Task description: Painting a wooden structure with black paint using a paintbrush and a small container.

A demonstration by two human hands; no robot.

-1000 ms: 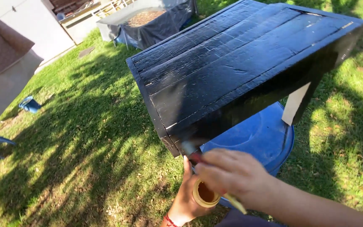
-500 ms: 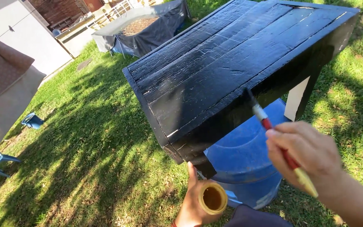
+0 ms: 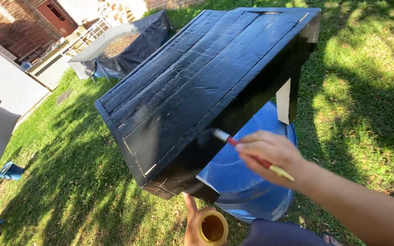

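Two hands are at work under the edge of a black-painted wooden box (image 3: 197,86) that rests on a blue barrel (image 3: 247,177) on the grass (image 3: 60,182). The right hand (image 3: 270,155) is closed around a thin paintbrush (image 3: 247,152) with a red and yellow handle, its bristles touching the box's dark side panel. The left hand (image 3: 194,225) wraps a small open yellow container (image 3: 213,228), held upright just below the box's lower corner. The top looks wet and glossy, so a sleeve or wrist brushing it could smear it. A tilt of the container could spill its contents onto the grass.
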